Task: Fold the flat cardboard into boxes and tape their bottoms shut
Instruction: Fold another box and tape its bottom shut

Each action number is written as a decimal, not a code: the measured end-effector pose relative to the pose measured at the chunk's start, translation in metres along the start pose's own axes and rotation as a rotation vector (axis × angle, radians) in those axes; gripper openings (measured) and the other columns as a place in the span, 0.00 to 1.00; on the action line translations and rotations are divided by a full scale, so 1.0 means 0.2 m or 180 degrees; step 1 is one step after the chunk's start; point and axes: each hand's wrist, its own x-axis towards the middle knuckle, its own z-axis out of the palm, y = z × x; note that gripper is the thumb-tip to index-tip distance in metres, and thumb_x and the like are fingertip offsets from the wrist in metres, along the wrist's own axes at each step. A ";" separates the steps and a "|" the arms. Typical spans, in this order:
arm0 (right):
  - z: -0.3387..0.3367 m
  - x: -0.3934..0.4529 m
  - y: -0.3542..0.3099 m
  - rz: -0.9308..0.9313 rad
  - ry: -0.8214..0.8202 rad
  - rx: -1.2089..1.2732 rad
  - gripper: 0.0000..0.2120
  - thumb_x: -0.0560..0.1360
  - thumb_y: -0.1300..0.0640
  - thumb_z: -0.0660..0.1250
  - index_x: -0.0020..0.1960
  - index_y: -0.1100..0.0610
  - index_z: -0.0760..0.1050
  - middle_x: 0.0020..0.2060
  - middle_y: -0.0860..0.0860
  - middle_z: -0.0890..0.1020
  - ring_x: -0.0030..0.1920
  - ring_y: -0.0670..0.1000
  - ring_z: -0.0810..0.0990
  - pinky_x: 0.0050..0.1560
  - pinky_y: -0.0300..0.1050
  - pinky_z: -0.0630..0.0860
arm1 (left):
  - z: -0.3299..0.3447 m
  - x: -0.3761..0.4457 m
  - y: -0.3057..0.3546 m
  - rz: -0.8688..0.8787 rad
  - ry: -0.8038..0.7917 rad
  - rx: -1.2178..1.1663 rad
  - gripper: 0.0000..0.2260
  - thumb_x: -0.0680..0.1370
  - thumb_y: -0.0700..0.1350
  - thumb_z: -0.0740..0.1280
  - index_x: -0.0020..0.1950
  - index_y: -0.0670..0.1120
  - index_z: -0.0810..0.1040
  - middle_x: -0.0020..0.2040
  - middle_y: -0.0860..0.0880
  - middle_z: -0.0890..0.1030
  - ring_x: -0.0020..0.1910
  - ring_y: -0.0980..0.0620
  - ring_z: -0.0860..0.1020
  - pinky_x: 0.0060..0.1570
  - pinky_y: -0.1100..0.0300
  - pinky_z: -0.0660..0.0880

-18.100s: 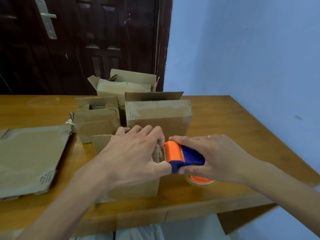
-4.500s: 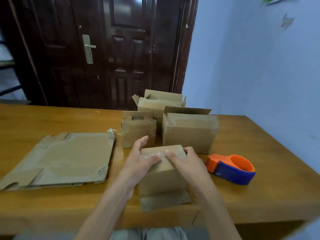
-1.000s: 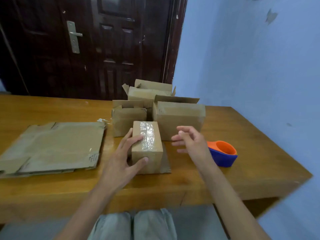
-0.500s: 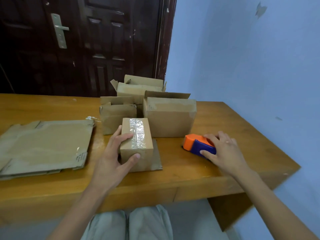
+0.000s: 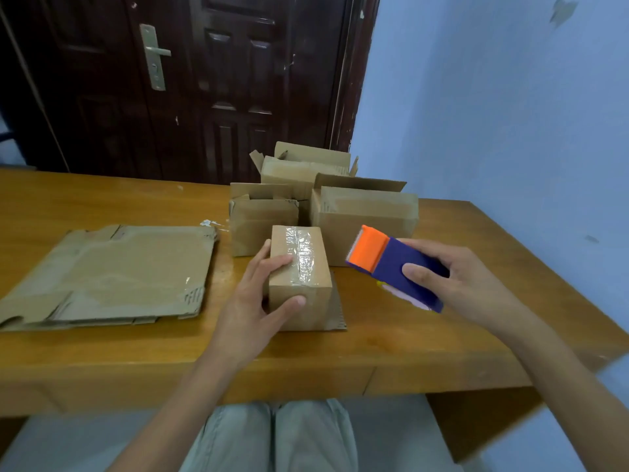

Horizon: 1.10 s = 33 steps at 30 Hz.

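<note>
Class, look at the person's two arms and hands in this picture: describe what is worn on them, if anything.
Both forearms are bare up to the frame edge, with no sleeves in view. The left hand and right hand wear no gloves, and no rings, watch or bracelet show. The fingernails look short and unpainted.

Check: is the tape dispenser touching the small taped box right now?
Apart. The head view shows tabletop and a rear box between the tape dispenser, held by the right hand, and the small taped box.

A wooden surface [image 5: 102, 349] stands against a pale blue wall [image 5: 510, 97]; a dark panelled door [image 5: 238, 80] with a metal handle [image 5: 155, 56] rises beyond its far edge.
</note>
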 end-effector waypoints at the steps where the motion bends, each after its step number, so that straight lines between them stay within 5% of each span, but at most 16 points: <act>1: -0.01 0.01 -0.08 -0.0034 -0.0169 0.0231 0.14 0.84 0.51 0.68 0.69 0.45 0.78 0.52 0.44 0.87 0.50 0.48 0.86 0.47 0.39 0.79 | 0.00 0.00 0.00 -0.0026 -0.0034 -0.0035 0.31 0.73 0.73 0.68 0.74 0.68 0.67 0.84 0.62 0.55 0.77 0.55 0.67 0.60 0.48 0.82; 6: 0.02 0.19 -0.33 -0.0199 -0.0766 -0.0090 0.15 0.78 0.45 0.65 0.61 0.47 0.81 0.48 0.43 0.86 0.48 0.47 0.85 0.44 0.37 0.79 | 0.02 0.00 -0.01 -0.0034 -0.0001 0.0098 0.32 0.73 0.75 0.66 0.75 0.68 0.65 0.84 0.61 0.56 0.80 0.56 0.63 0.65 0.43 0.78; 11: 0.10 0.40 -0.42 -0.0223 -0.1187 -0.0349 0.17 0.76 0.42 0.64 0.58 0.48 0.83 0.46 0.45 0.86 0.46 0.47 0.84 0.47 0.42 0.77 | -0.02 0.01 0.03 0.0304 0.0278 0.0955 0.26 0.75 0.68 0.71 0.71 0.64 0.73 0.81 0.62 0.58 0.75 0.55 0.61 0.68 0.63 0.61; 17: 0.13 0.49 -0.44 -0.0249 -0.1226 -0.0284 0.15 0.77 0.45 0.65 0.57 0.48 0.85 0.45 0.48 0.86 0.46 0.52 0.84 0.47 0.44 0.78 | -0.16 0.04 0.10 -0.0144 -0.0365 -0.0338 0.16 0.80 0.59 0.72 0.66 0.61 0.79 0.77 0.66 0.66 0.75 0.61 0.67 0.67 0.54 0.75; 20: 0.15 0.49 -0.45 -0.0287 -0.1210 -0.0276 0.15 0.77 0.46 0.64 0.55 0.50 0.86 0.44 0.49 0.86 0.45 0.53 0.84 0.44 0.41 0.78 | -0.19 0.03 0.16 -0.0816 -0.0085 -0.1182 0.10 0.85 0.43 0.65 0.56 0.54 0.85 0.72 0.64 0.75 0.73 0.61 0.71 0.64 0.62 0.72; 25: 0.15 0.47 -0.45 -0.0318 -0.1200 -0.0333 0.15 0.77 0.45 0.64 0.56 0.50 0.85 0.44 0.48 0.86 0.44 0.49 0.84 0.44 0.41 0.78 | -0.24 -0.01 0.29 -0.1225 0.0725 -0.1163 0.13 0.86 0.46 0.63 0.51 0.52 0.87 0.51 0.55 0.86 0.50 0.57 0.82 0.44 0.60 0.77; 30: 0.15 0.48 -0.43 -0.0383 -0.1188 -0.0369 0.15 0.77 0.44 0.64 0.56 0.48 0.84 0.45 0.47 0.85 0.46 0.51 0.84 0.47 0.45 0.79 | -0.33 0.01 0.39 -0.1963 -0.0426 -0.2424 0.14 0.87 0.50 0.61 0.64 0.47 0.82 0.55 0.48 0.88 0.39 0.52 0.83 0.36 0.62 0.79; 33: 0.15 0.49 -0.44 -0.0378 -0.1172 -0.0399 0.17 0.75 0.41 0.64 0.57 0.48 0.83 0.45 0.45 0.85 0.47 0.48 0.84 0.48 0.43 0.78 | -0.34 0.05 0.41 -0.2106 -0.0567 -0.2558 0.13 0.86 0.49 0.64 0.64 0.46 0.82 0.55 0.46 0.88 0.34 0.56 0.81 0.32 0.66 0.76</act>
